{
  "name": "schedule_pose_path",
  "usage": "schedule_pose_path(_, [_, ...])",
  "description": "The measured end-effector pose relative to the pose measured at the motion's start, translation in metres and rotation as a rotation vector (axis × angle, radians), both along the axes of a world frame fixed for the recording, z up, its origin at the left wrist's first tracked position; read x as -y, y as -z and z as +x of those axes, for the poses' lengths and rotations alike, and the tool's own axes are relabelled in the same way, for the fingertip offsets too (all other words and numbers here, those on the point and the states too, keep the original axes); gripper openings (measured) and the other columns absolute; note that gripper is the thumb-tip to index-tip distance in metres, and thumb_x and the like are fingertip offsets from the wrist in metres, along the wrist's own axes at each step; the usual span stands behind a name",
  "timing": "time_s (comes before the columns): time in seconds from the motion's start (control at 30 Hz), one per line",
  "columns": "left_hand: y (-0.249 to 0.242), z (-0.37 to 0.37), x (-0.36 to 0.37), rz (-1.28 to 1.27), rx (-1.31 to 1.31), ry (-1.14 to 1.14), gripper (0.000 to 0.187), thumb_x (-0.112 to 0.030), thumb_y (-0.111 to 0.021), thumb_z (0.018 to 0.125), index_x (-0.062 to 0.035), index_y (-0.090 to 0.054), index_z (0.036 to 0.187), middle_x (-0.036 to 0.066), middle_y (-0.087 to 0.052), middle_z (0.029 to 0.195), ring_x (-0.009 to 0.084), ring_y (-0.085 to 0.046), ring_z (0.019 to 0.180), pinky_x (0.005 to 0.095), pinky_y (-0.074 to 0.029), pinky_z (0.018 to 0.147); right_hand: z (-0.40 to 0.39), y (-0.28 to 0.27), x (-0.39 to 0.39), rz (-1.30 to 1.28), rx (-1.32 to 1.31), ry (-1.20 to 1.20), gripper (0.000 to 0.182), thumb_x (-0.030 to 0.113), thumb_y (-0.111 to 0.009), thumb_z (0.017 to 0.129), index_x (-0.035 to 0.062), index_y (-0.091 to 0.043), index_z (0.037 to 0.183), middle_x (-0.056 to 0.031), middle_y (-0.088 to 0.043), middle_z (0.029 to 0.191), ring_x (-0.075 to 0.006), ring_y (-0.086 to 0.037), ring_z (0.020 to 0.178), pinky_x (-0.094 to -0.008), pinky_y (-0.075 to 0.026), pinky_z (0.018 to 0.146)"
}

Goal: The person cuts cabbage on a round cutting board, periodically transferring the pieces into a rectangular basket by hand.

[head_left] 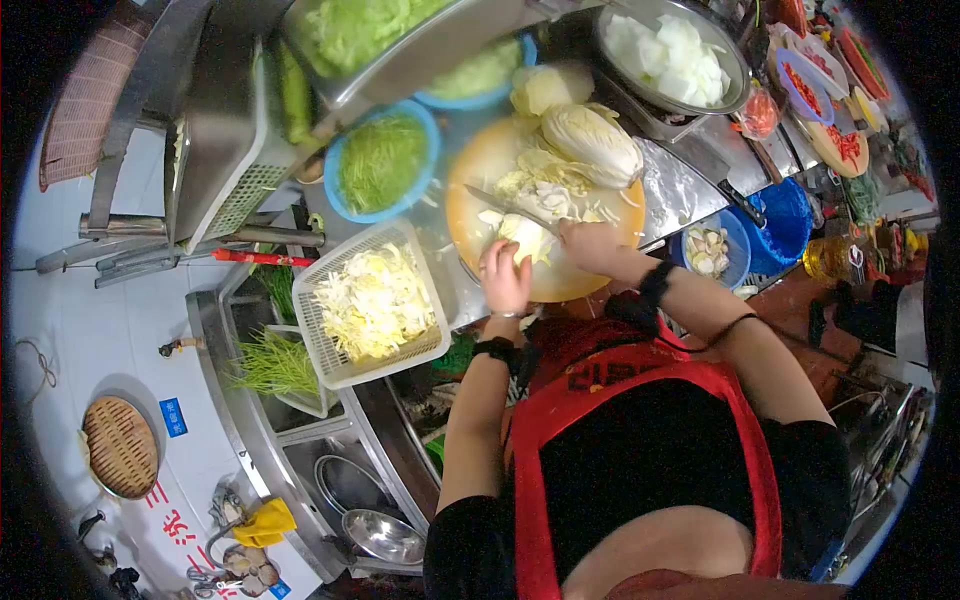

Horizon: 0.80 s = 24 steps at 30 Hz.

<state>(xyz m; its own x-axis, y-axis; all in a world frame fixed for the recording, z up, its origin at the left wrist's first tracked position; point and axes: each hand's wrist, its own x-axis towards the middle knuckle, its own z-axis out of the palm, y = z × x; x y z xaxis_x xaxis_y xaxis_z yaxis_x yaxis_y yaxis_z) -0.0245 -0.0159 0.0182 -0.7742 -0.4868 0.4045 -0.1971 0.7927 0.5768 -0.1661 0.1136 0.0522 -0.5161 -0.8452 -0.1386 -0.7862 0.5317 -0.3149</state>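
Note:
On a round yellowish cutting board (465, 225), my left hand (507, 275) presses its curled fingers onto a pale piece of napa cabbage (527, 236). My right hand (590, 245) is wrapped round the handle of a kitchen knife (505, 205), whose blade points up and left, just beyond the piece. Cut cabbage (545, 187) lies past the blade. A whole napa cabbage (592, 145) rests on the far right of the board, with another pale cabbage piece (548, 92) behind it. The knife's handle is hidden by my fingers.
A white basket (436, 345) of shredded cabbage stands left of the board. Beyond it is a blue bowl (333, 205) of green shreds. A steel bowl (742, 85) of white chunks sits far right, a second knife (742, 200) nearer. Metal sinks (335, 440) lie at lower left.

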Motion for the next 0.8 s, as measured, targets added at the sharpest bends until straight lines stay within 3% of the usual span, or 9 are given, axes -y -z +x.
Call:
schedule_pose_path(0.07, [-0.006, -0.004, 0.004, -0.029, -0.007, -0.004, 0.028, -0.014, -0.066, 0.072, -0.0069, -0.058, 0.098, 0.011, -0.051, 0.109, 0.032, -0.047, 0.103, 0.0414, -0.039, 0.088, -0.008, 0.014, 0.004, -0.055, -0.031, -0.032, 0.022, 0.022, -0.046, 0.082, 0.0038, -0.053, 0.091, -0.0157, -0.06, 0.063, -0.0324, -0.061, 0.056, -0.0435, -0.047, 0.049])
schedule_pose_path(0.17, [-0.015, 0.002, 0.003, -0.058, -0.021, 0.011, 0.028, -0.014, -0.066, 0.073, -0.0091, -0.06, 0.1, 0.011, -0.05, 0.109, 0.0318, -0.047, 0.104, 0.0408, -0.038, 0.088, -0.015, -0.016, -0.004, -0.085, 0.004, 0.003, 0.023, 0.024, -0.045, 0.083, 0.0032, -0.052, 0.09, -0.0169, -0.06, 0.062, -0.0323, -0.06, 0.056, -0.0437, -0.046, 0.048])
schedule_pose_path(0.23, [-0.01, 0.01, 0.003, -0.083, 0.04, 0.009, 0.029, -0.016, -0.061, 0.079, -0.0088, -0.06, 0.107, 0.015, -0.048, 0.112, 0.0337, -0.047, 0.103, 0.0404, -0.039, 0.087, -0.01, -0.046, -0.01, 0.061, 0.053, 0.008, 0.024, 0.023, -0.046, 0.083, 0.0029, -0.051, 0.095, -0.0158, -0.063, 0.071, -0.0297, -0.063, 0.064, -0.0417, -0.049, 0.055])
schedule_pose_path(0.33, [-0.01, 0.009, 0.002, 0.049, 0.079, 0.01, 0.028, -0.016, -0.059, 0.081, -0.009, -0.06, 0.108, 0.014, -0.048, 0.112, 0.0331, -0.048, 0.102, 0.0401, -0.039, 0.087, 0.003, -0.053, -0.005, 0.022, 0.105, 0.049, 0.026, 0.024, -0.047, 0.082, 0.0026, -0.051, 0.097, -0.0167, -0.063, 0.071, -0.0311, -0.063, 0.065, -0.0428, -0.049, 0.058])
schedule_pose_path(0.43, [0.0, 0.007, 0.002, 0.0, 0.025, -0.009, 0.028, -0.015, -0.06, 0.08, -0.0098, -0.061, 0.107, 0.014, -0.049, 0.111, 0.0332, -0.048, 0.101, 0.0396, -0.039, 0.087, 0.002, -0.012, 0.008, 0.065, 0.103, 0.043, 0.025, 0.025, -0.048, 0.083, 0.0035, -0.051, 0.096, -0.0165, -0.062, 0.069, -0.0323, -0.062, 0.062, -0.0436, -0.048, 0.054])
schedule_pose_path(0.57, [-0.001, 0.0, 0.002, 0.03, -0.004, -0.011, 0.025, -0.014, -0.061, 0.079, -0.0074, -0.061, 0.103, 0.015, -0.05, 0.109, 0.0327, -0.05, 0.099, 0.0395, -0.04, 0.085, -0.007, -0.031, -0.004, 0.034, 0.086, -0.017, 0.024, 0.022, -0.05, 0.081, 0.0025, -0.051, 0.096, -0.0163, -0.062, 0.07, -0.0326, -0.062, 0.064, -0.0433, -0.048, 0.055])
schedule_pose_path(0.63, [-0.002, -0.004, -0.002, -0.008, -0.074, -0.074, 0.022, -0.013, -0.064, 0.077, -0.0043, -0.06, 0.097, 0.016, -0.052, 0.107, 0.032, -0.051, 0.098, 0.0388, -0.041, 0.085, -0.002, -0.043, -0.009, -0.092, 0.022, 0.032, 0.024, 0.024, -0.043, 0.084, 0.0023, -0.051, 0.091, -0.0166, -0.06, 0.062, -0.0336, -0.06, 0.055, -0.045, -0.047, 0.05])
schedule_pose_path(0.7, [-0.001, -0.004, -0.002, 0.033, -0.051, -0.064, 0.022, -0.014, -0.065, 0.077, -0.0033, -0.059, 0.095, 0.015, -0.052, 0.107, 0.0314, -0.051, 0.098, 0.0385, -0.041, 0.085, 0.002, -0.006, 0.001, -0.034, 0.067, 0.031, 0.024, 0.024, -0.043, 0.084, 0.0027, -0.051, 0.091, -0.0171, -0.061, 0.063, -0.0338, -0.06, 0.055, -0.045, -0.047, 0.051])
schedule_pose_path(0.8, [-0.005, -0.005, -0.001, 0.038, -0.056, -0.035, 0.022, -0.013, -0.065, 0.075, -0.0033, -0.058, 0.094, 0.015, -0.053, 0.106, 0.0312, -0.051, 0.097, 0.0381, -0.042, 0.084, 0.002, -0.002, 0.007, 0.019, 0.096, 0.047, 0.023, 0.023, -0.045, 0.083, 0.0025, -0.051, 0.092, -0.0163, -0.061, 0.065, -0.0333, -0.061, 0.056, -0.0446, -0.047, 0.051])
